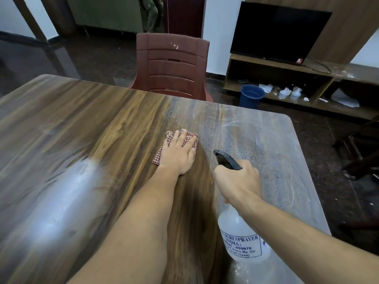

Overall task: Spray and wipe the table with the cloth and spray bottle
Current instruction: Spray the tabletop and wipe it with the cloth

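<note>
Red-and-white checked cloth (191,139): flat on the wood-grain laminate desk (82,124), near mid-width, mostly covered by the left hand, with corners showing at far right and near left.
Left hand (179,152): spread open, palm down, fingers straight, pressing the cloth onto the desk; gripping nothing.
Right hand (239,181): curled round the neck and black trigger head (227,159) of the clear plastic spray bottle (244,238); finger on the trigger hidden.
Bottle axis: tilted, body toward the near edge, nozzle pointing away and slightly left, toward the far edge; lifted or resting on the desk, cannot tell.
Wet patch (266,152): beaded droplets and pale smears over the right part of the desk, beginning just beside the cloth's right edge.
Key relation: wet patch directly right of the cloth; left hand at its left border, right hand and bottle over its near part.
Step, as a judgement: this side looks sprayed, wiping due.
Next move, likely: cloth swept rightward through the droplets, bottle drawn back out of the path.
Risk: wiping hand meeting the bottle near the patch's near-left corner.
</note>
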